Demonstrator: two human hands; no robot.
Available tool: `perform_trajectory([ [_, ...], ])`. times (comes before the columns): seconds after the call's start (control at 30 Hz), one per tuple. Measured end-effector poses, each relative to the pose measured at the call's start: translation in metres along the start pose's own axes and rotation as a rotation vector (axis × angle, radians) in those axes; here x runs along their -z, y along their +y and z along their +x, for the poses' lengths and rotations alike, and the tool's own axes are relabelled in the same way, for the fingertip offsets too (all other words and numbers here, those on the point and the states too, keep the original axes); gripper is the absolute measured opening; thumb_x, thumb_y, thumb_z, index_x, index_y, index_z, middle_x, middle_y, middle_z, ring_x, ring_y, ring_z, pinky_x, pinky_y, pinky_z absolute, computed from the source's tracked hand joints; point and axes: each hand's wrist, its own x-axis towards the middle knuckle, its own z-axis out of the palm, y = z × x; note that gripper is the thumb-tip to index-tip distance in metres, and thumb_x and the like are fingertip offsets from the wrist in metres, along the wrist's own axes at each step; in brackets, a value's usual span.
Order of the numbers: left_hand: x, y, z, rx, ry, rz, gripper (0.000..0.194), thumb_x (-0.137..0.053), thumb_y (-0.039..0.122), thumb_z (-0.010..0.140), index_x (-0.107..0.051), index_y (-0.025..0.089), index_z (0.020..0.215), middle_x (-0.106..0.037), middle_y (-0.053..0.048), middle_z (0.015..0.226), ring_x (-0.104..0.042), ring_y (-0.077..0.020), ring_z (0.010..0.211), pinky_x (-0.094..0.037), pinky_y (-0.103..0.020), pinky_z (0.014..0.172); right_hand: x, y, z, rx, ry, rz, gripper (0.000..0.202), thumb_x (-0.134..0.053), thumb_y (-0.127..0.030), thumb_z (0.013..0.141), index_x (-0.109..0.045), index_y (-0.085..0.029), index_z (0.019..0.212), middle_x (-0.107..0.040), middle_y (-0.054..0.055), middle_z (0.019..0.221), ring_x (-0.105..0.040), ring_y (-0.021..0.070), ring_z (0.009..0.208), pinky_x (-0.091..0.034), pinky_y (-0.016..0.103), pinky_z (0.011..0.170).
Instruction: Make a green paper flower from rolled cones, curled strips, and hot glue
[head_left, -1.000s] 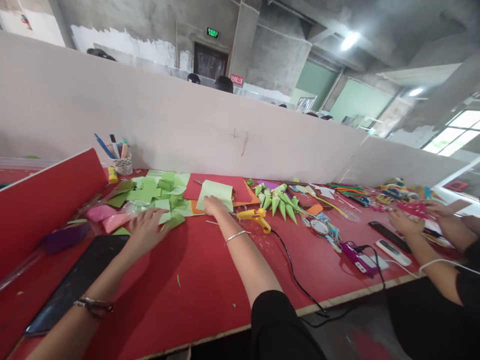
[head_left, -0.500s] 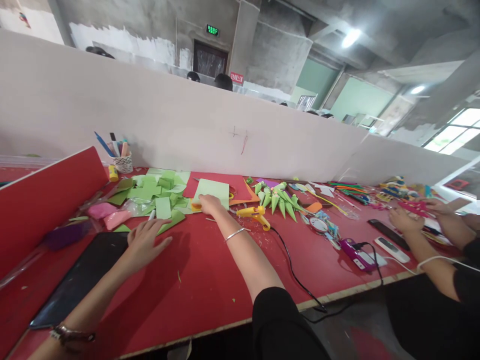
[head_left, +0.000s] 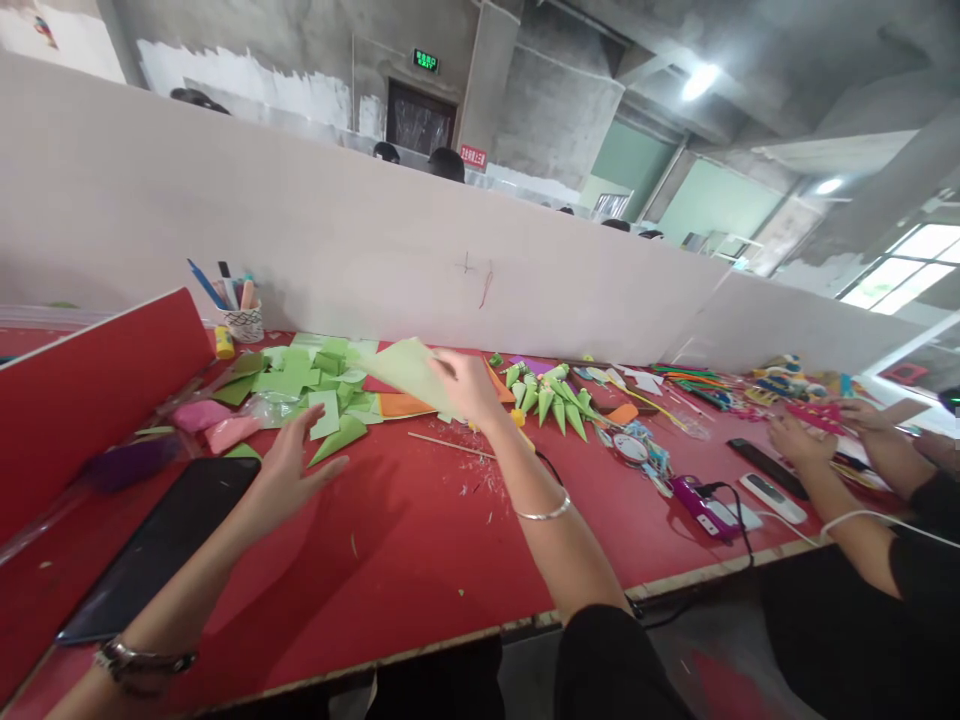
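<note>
The right hand (head_left: 469, 385) has its grip pinching a pale green paper sheet (head_left: 409, 368) by the right-hand edge, so the paper stretches out leftward from the fingers, tilted over the red table (head_left: 420, 560). Beneath the sheet, just this side of it, a strip of orange paper (head_left: 401, 405) shows. Nearer the person than that grip lies a thin wooden stick (head_left: 450, 444) among scraps, and a yellow glue gun (head_left: 518, 418) is mostly hidden behind the wrist. Right of the grip sits a cluster of green paper cones (head_left: 551, 398); well beyond them I see a purple power socket (head_left: 705, 505), any print on it too small for me to read. The left hand (head_left: 281, 480) is released, fingers spread, near a folded green paper piece (head_left: 341, 440) on its right; past its fingertips is a heap of green paper squares (head_left: 292, 375). Far off to the right, a co-worker's hands (head_left: 802, 440) hold something pink (head_left: 814, 415). High beyond the right grip, over the partition (head_left: 360, 240), a green sign (head_left: 425, 61) says "EXIT" under small characters, and a red sign (head_left: 473, 156) carries white Chinese writing, seemingly starting 卫生间.
</note>
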Motion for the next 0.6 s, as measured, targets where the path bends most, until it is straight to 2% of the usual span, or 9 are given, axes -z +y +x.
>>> perform_trajectory([
  [0.07,0.0,0.002,0.003,0.032,0.01,-0.182,0.082,-0.056,0.048,0.071,-0.014,0.02,0.136,-0.025,-0.014,0.141,-0.026,-0.0269,0.129,-0.027,-0.044,0.102,0.017,0.001,-0.014,-0.05,0.159,0.247,0.033,-0.037,-0.041,0.086,-0.058,-0.016,0.08,-0.051,-0.002,0.061,-0.045,0.0104,0.055,-0.03,0.021,0.051],
  [0.13,0.0,0.006,0.006,0.133,-0.025,-0.354,0.084,-0.058,0.049,0.069,-0.013,0.023,0.137,-0.021,-0.012,0.144,-0.022,-0.0267,0.131,-0.029,-0.044,0.102,0.026,0.006,-0.028,-0.119,0.249,0.462,0.031,-0.04,-0.044,0.084,-0.057,-0.017,0.083,-0.05,-0.002,0.063,-0.044,0.0101,0.056,-0.031,0.02,0.051],
  [0.2,0.0,0.014,0.005,0.268,-0.106,-0.553,0.077,-0.059,0.052,0.066,-0.03,0.023,0.132,-0.036,-0.012,0.138,-0.034,-0.0284,0.125,-0.037,-0.042,0.097,0.027,0.014,-0.041,-0.205,0.293,0.571,0.029,-0.045,-0.044,0.081,-0.056,-0.018,0.078,-0.048,-0.003,0.06,-0.043,0.0099,0.055,-0.032,0.02,0.051],
  [0.27,0.002,0.024,0.002,0.414,-0.201,-0.741,0.066,-0.062,0.055,0.062,-0.051,0.02,0.117,-0.059,-0.011,0.116,-0.053,-0.0294,0.108,-0.047,-0.039,0.086,0.025,0.02,-0.054,-0.293,0.272,0.611,0.027,-0.049,-0.044,0.079,-0.055,-0.018,0.072,-0.046,-0.003,0.058,-0.042,0.0097,0.053,-0.034,0.021,0.051],
  [0.3,0.003,0.029,-0.001,0.488,-0.245,-0.794,0.061,-0.064,0.055,0.059,-0.058,0.018,0.107,-0.065,-0.011,0.104,-0.059,-0.029,0.098,-0.051,-0.038,0.081,0.023,0.021,-0.061,-0.336,0.26,0.623,0.026,-0.05,-0.043,0.078,-0.056,-0.018,0.072,-0.047,-0.003,0.058,-0.043,0.0099,0.053,-0.035,0.021,0.052],
  [0.37,0.004,0.039,-0.008,0.59,-0.3,-0.776,0.051,-0.069,0.051,0.056,-0.064,0.014,0.09,-0.07,-0.011,0.087,-0.065,-0.0264,0.083,-0.053,-0.033,0.071,0.02,0.021,-0.077,-0.414,0.225,0.654,0.026,-0.051,-0.043,0.077,-0.058,-0.018,0.075,-0.051,-0.003,0.06,-0.047,0.0108,0.055,-0.038,0.022,0.054],
  [0.47,0.005,0.048,-0.02,0.601,-0.405,-0.669,0.041,-0.068,0.05,0.059,-0.066,0.013,0.076,-0.07,-0.01,0.077,-0.066,-0.023,0.071,-0.053,-0.027,0.061,0.018,0.015,-0.103,-0.465,0.105,0.823,0.028,-0.054,-0.043,0.076,-0.06,-0.021,0.093,-0.06,-0.001,0.074,-0.055,0.0141,0.067,-0.044,0.026,0.064],
  [0.53,0.005,0.051,-0.027,0.599,-0.393,-0.628,0.04,-0.066,0.052,0.06,-0.064,0.013,0.071,-0.069,-0.009,0.07,-0.065,-0.0218,0.063,-0.051,-0.026,0.055,0.015,0.009,-0.12,-0.466,0.084,0.974,0.033,-0.051,-0.044,0.078,-0.059,-0.023,0.102,-0.063,0.002,0.087,-0.058,0.0162,0.079,-0.045,0.028,0.073],
  [0.6,0.004,0.052,-0.032,0.614,-0.371,-0.611,0.04,-0.066,0.052,0.06,-0.064,0.013,0.068,-0.069,-0.007,0.065,-0.064,-0.0211,0.058,-0.05,-0.026,0.051,0.01,0.003,-0.134,-0.507,0.107,1.129,0.041,-0.038,-0.05,0.082,-0.059,-0.023,0.104,-0.064,0.005,0.095,-0.059,0.0178,0.086,-0.046,0.031,0.076],
])
